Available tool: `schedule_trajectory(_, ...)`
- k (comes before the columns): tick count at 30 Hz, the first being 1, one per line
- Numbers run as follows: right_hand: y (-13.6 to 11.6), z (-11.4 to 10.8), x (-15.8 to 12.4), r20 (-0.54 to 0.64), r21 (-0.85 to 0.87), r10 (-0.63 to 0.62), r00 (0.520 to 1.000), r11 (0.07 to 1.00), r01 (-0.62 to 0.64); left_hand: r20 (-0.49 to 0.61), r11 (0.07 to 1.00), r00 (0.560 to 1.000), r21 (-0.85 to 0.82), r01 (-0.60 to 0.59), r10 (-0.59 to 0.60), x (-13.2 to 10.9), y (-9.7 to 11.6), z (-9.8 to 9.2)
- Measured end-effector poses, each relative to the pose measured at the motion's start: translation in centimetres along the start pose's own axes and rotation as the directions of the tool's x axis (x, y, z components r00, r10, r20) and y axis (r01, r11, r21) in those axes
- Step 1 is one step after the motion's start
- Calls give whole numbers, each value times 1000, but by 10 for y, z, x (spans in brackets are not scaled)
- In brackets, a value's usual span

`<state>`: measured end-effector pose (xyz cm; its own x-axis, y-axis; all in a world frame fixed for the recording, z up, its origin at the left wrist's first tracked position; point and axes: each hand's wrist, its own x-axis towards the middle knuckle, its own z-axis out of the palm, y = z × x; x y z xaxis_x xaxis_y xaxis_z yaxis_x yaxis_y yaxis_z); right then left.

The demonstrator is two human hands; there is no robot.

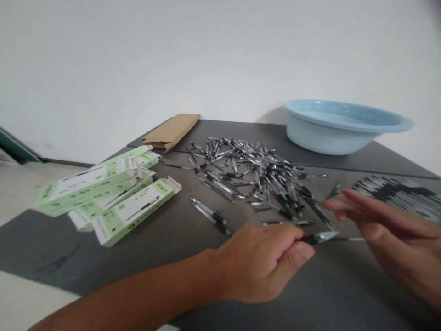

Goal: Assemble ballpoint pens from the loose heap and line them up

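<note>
My left hand [265, 262] is closed around pens [320, 236] with black grips and clear ends that point right; most of their length is hidden in the fist, and I cannot tell how many there are. To the right, my right hand [396, 234] holds nothing, its fingers stretched out and apart from those ends. Beyond both hands lies a loose heap of pens [255, 165], clear-barrelled with black grips. Two pens [210, 215] rest side by side just past my left wrist. Behind my right hand, many pens [403, 193] lie lined up in a row.
Several green-and-white pen boxes [138, 211] are piled at the left, some with open flaps. A brown cardboard packet [175, 131] lies at the back left of the dark table [138, 271]. Against the white wall at the back right stands a light blue basin [320, 135].
</note>
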<state>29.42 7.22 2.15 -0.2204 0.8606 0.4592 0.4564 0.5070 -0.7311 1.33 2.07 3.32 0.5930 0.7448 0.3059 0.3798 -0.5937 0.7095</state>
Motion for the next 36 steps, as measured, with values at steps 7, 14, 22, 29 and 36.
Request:
schedule_trajectory(7, -22, 13, 71, 257, -290, -263, 930, 897, 334, -95, 979, 976, 72, -190, 196, -5, 3, 6)
schedule_trajectory(14, -35, 115, 174, 685, -330, -346, 641, 637, 696, -163, 979, 966, 67, -192, 200, -14, 15, -10)
schedule_trajectory(22, -15, 192, 236, 795, -375, -238, 558, 531, 760, -164, 994, 982, -30, -105, 99, -12, 3, -9)
schedule_trajectory(29, -14, 204, 246, 829, -383, -185, 527, 499, 777, -150, 996, 985, -5, -92, 91, -6, 3, -10)
schedule_trajectory(36, -28, 198, 237, 771, -396, -238, 590, 547, 738, -188, 995, 979, -44, -92, 82, -2, -4, -6)
